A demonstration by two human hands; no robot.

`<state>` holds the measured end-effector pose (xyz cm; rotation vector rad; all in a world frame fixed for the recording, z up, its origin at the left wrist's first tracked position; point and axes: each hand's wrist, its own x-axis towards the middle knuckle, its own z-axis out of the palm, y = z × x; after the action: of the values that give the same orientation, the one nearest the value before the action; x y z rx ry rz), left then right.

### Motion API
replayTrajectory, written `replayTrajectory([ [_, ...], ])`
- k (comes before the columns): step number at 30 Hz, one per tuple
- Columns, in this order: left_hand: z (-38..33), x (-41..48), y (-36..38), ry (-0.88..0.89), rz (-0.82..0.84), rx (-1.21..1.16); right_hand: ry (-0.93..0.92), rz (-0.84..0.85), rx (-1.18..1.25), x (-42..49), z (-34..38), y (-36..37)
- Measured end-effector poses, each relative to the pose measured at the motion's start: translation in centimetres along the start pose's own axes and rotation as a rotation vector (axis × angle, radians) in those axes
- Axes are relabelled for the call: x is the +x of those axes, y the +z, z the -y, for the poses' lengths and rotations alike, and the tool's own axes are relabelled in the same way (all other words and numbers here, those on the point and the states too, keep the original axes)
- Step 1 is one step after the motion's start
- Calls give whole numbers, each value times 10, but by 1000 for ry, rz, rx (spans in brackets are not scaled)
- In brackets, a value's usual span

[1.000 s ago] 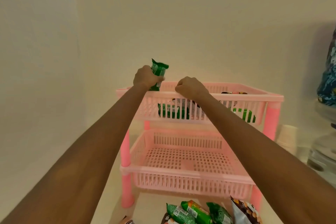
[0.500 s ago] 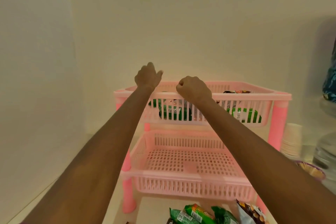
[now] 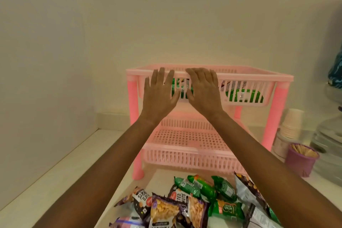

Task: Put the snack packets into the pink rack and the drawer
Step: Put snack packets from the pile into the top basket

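A two-tier pink rack point(image 3: 281, 77) stands on the white counter against the wall. Its upper basket holds green snack packets point(image 3: 244, 96); the lower basket point(image 3: 187, 155) shows a bare floor. My left hand point(image 3: 159, 94) and my right hand point(image 3: 204, 90) are side by side in front of the upper basket, fingers spread, palms away from me, holding nothing. A heap of snack packets point(image 3: 196, 201), green, purple and black, lies on the counter in front of the rack, between my forearms. No drawer is in view.
Right of the rack stand a stack of paper cups point(image 3: 293, 122), a purple cup of toothpicks point(image 3: 301, 159) and a large clear water bottle point(image 3: 329, 146). A wall point(image 3: 46, 61) closes the left side. The counter's front edge runs along the lower left.
My left hand has let the green packet go into the upper basket. Both hands have opened and come back from over the basket to its front. The view has tilted down.
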<state>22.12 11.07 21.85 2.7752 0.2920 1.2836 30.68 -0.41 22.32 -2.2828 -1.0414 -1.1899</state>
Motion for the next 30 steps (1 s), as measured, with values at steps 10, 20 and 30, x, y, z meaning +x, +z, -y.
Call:
replayTrajectory([
  [10, 0, -129, 42, 112, 944, -120, 140, 293, 414, -146, 20, 17],
  [20, 12, -182, 55, 114, 1354, 71, 270, 734, 619, -259, 52, 41],
  [30, 21, -172, 52, 27, 1272, -35, 324, 786, 750, -266, 54, 36],
])
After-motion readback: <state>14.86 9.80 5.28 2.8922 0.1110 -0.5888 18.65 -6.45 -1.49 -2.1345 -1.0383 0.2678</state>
